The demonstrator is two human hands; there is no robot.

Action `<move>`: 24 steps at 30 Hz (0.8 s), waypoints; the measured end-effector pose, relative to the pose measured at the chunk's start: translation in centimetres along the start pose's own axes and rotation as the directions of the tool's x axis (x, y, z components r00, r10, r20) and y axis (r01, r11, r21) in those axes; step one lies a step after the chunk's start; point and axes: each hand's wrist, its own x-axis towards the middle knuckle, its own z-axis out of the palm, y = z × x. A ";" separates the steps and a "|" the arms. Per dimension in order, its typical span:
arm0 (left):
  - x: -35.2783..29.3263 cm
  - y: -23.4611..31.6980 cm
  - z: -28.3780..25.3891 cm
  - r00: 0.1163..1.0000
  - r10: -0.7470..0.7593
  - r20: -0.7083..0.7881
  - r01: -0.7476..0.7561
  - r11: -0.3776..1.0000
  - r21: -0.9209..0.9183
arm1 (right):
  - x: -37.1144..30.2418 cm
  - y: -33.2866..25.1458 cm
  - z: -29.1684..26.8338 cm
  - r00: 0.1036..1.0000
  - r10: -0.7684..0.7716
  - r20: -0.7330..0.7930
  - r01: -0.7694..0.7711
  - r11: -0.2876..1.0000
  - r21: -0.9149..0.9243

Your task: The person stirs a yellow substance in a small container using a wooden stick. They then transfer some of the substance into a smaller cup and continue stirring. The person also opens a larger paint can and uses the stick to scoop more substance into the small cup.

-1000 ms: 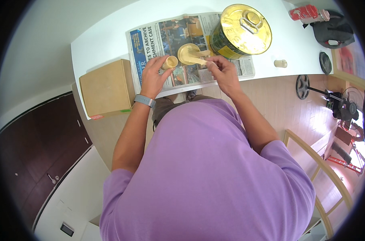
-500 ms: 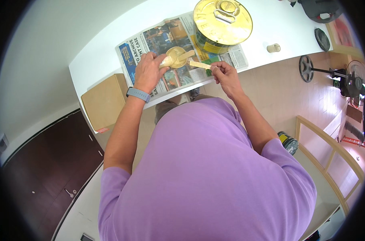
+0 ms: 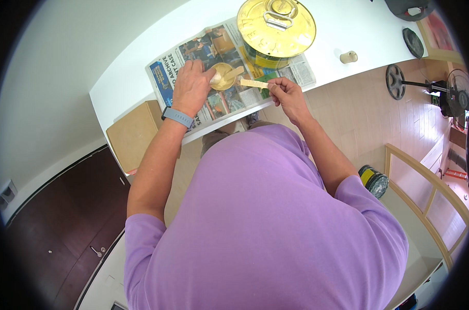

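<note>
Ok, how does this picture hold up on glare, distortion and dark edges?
Head view: fisheye distortion bows the far edge of the white flat tabletop, and black vignetting swallows the corners; head view: bright reflections show on the round gold metal lid; head view: the small pale cylindrical cup at the left hand looks washed out, its contents unreadable.

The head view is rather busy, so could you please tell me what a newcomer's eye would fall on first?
A purple shirt fills the lower middle. At the top, right of centre, stands a big gold-lidded can. Between them, the left hand, over newspaper, holds a small cup at a round dish, and the right hand holds a flat stick to the dish's right.
</note>
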 end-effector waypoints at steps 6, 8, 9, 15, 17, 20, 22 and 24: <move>0.3 0.2 -0.4 0.998 0.035 0.046 -0.040 0.993 0.114 | 0.1 -0.5 0.1 1.000 0.010 0.029 -0.011 1.000 0.018; 0.4 0.4 -0.6 0.993 0.007 0.117 -0.023 0.990 0.140 | 0.1 -0.8 0.5 0.999 -0.005 0.049 0.004 1.000 0.018; 0.4 0.5 -0.6 0.994 0.011 0.111 -0.027 0.989 0.144 | 0.1 -1.0 0.9 0.998 -0.017 0.061 0.016 1.000 0.012; 0.3 0.9 -1.1 0.997 0.071 0.008 -0.071 0.979 0.190 | 0.9 -0.2 2.6 0.966 -0.253 0.059 0.259 0.926 -0.273; 0.0 0.9 -0.6 0.997 0.084 -0.002 -0.081 0.974 0.210 | 1.0 0.1 2.8 0.950 -0.305 0.069 0.309 0.881 -0.359; -0.3 0.8 -0.4 0.999 -0.002 0.037 -0.005 0.986 0.169 | 1.1 0.1 2.8 0.973 -0.218 0.070 0.229 0.930 -0.287; -0.8 0.5 0.1 0.997 -0.073 0.013 0.073 0.997 0.022 | 1.2 -0.2 2.5 0.995 -0.063 0.075 0.074 0.986 -0.151; -1.4 -0.1 0.9 0.987 -0.160 0.003 0.159 0.978 -0.138 | 1.4 0.1 1.6 0.997 0.013 0.079 -0.009 0.998 -0.061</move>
